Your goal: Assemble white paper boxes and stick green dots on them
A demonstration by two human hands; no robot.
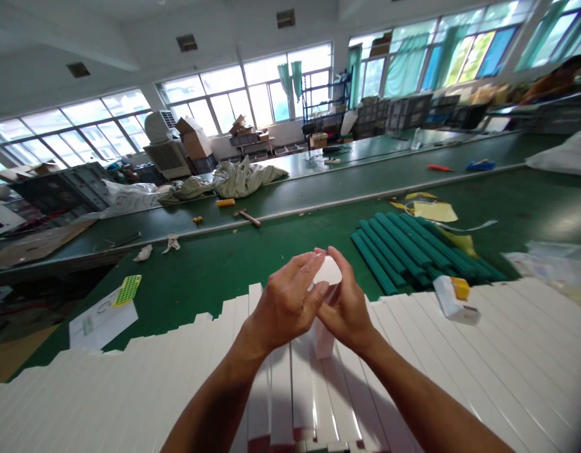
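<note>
here, both hands (290,299) clasp a white box-like piece (330,272), its inside hidden.

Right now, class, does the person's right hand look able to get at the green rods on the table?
Probably yes: the green rods lie just beyond and to the right of the right hand, with nothing tall between. However, that hand is around a white piece, so it would likely need to let go first.
</note>
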